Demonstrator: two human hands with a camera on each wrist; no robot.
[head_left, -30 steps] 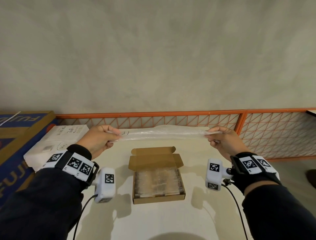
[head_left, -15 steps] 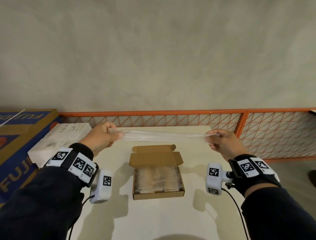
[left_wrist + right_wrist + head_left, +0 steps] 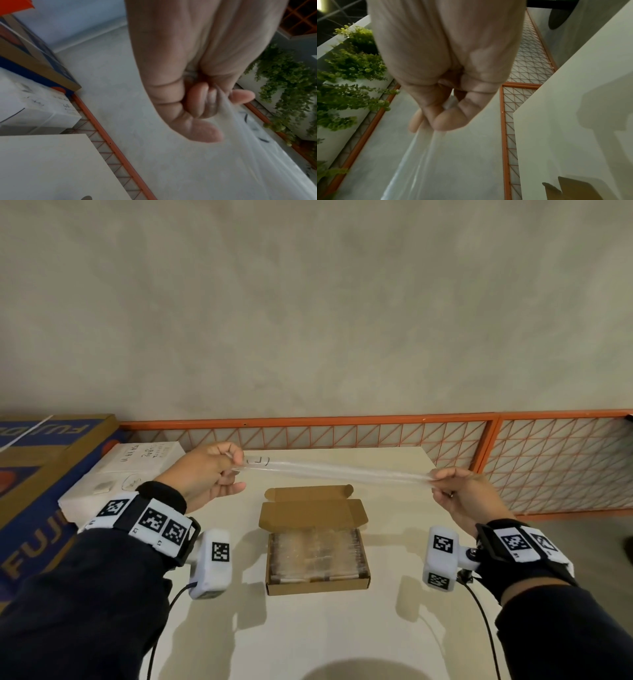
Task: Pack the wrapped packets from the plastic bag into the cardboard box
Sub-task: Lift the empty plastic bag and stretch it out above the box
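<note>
A clear plastic bag [image 3: 337,472] is stretched flat and taut in the air above the table, empty as far as I can see. My left hand [image 3: 210,470] pinches its left end, and my right hand [image 3: 457,491] pinches its right end. The left wrist view shows my left hand [image 3: 202,108] curled round the plastic bag [image 3: 257,142]. In the right wrist view my right hand [image 3: 447,108] grips the plastic bag [image 3: 423,162]. Below the bag an open cardboard box [image 3: 317,585] sits on the table, filled with wrapped packets [image 3: 317,554]. Its lid flap [image 3: 310,510] stands open at the back.
The white table [image 3: 325,631] has an orange mesh railing [image 3: 376,436] behind it and to the right. A white parcel [image 3: 126,477] and a large blue and brown carton [image 3: 37,474] lie at the left. Green plants [image 3: 288,86] hang beyond the railing.
Both hands have come slightly lower and nearer with the bag, which is now pulled thinner and tighter between them. The box has not moved.
</note>
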